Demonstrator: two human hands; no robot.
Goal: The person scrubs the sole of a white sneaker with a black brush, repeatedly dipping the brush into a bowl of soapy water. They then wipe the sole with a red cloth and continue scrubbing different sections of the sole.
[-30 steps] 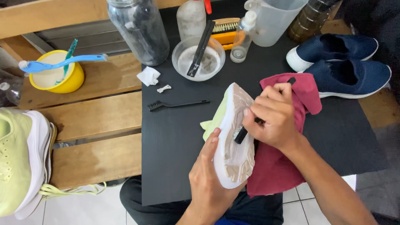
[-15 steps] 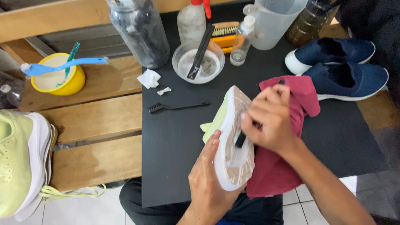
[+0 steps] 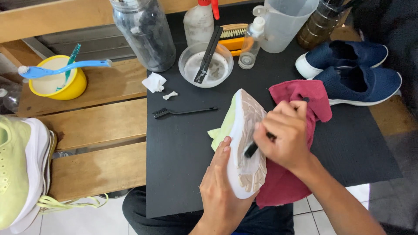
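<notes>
My left hand (image 3: 222, 187) grips a pale yellow-green sneaker (image 3: 244, 130) from below, its white and tan sole turned up and tilted toward me. My right hand (image 3: 285, 135) is closed around a small black brush (image 3: 251, 150), whose head rests on the middle of the sole. Under the shoe and my right hand lies a dark red cloth (image 3: 300, 98) on the black mat (image 3: 183, 148). The brush handle is mostly hidden in my fist.
On the mat: a thin black brush (image 3: 183, 112), a clear bowl with a black tool (image 3: 205, 65), bottles, a jug, a wooden scrub brush (image 3: 234, 32) and two navy shoes (image 3: 357, 72). A yellow bowl with a blue toothbrush (image 3: 56, 76) sits on the wooden slats; another yellow-green sneaker (image 3: 19, 169) lies left.
My right hand with the brush has slid down the sole toward me, from near the upper part to the middle. The left hand keeps the same hold.
</notes>
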